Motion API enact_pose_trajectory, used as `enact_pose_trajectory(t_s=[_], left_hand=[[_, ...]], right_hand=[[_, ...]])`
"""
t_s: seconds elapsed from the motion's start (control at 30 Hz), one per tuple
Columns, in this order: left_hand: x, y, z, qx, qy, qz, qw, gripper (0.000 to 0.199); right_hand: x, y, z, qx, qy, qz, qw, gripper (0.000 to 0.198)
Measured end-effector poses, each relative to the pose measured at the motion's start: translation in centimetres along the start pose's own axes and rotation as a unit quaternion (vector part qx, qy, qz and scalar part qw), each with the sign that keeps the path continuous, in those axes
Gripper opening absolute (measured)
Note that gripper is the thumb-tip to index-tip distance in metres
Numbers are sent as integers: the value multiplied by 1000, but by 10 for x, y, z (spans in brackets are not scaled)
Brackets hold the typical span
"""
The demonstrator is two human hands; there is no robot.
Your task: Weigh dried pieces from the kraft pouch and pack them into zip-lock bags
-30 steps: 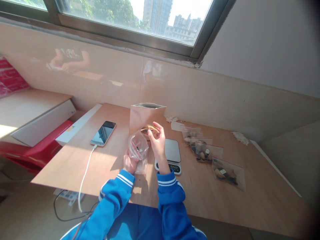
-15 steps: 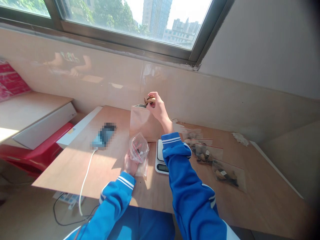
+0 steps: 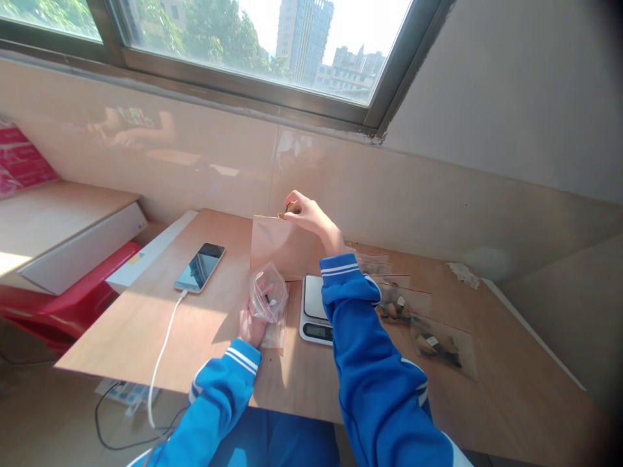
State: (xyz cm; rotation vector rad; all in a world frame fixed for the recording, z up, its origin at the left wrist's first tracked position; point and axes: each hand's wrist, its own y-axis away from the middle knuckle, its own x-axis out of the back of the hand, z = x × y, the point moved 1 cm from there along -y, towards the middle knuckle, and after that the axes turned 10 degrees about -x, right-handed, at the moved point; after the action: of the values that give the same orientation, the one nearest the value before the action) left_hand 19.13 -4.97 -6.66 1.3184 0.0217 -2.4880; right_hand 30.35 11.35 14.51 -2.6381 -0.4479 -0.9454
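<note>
My left hand [image 3: 252,324] is wrapped round a clear zip-lock bag [image 3: 269,292] with a red seal line and a small white-and-black item inside. Its mouth gapes upward. Under it, another clear bag [image 3: 275,336] lies flat on the table. At the upper edge of an upright brown paper bag [image 3: 280,246], my right hand [image 3: 306,214] pinches brown dried pieces [image 3: 293,207], whose exact kind I cannot make out. A white kitchen scale [image 3: 311,305] stands beside the paper bag, partly hidden by my right sleeve.
Filled zip-lock bags [image 3: 440,344] of dark dried pieces lie in a row to the right. A phone [image 3: 200,267] with a white cable [image 3: 164,347] is at left. Crumpled white paper [image 3: 463,275] sits near the tiled wall [image 3: 418,188]. A red stool [image 3: 82,292] stands beyond the table's left edge.
My right hand has come down a little with the dried pieces, closer to the paper bag's opening. My left hand keeps its hold on the zip-lock bag.
</note>
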Motion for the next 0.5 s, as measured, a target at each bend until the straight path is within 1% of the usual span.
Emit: enact_pose_trajectory(t_s=[0.1, 0.27, 0.4, 0.5], left_hand=[[0, -2, -2, 25, 17, 18, 999, 57], [0, -5, -3, 60, 45, 47, 996, 52], [-2, -5, -2, 71, 42, 72, 994, 48], [-1, -6, -2, 63, 36, 67, 995, 45]], right_hand=[[0, 6, -2, 21, 2, -21, 1000, 20], [-8, 18, 5, 86, -38, -19, 995, 23], [-12, 30, 12, 122, -45, -25, 991, 27], [-13, 38, 10, 137, -29, -14, 990, 26]])
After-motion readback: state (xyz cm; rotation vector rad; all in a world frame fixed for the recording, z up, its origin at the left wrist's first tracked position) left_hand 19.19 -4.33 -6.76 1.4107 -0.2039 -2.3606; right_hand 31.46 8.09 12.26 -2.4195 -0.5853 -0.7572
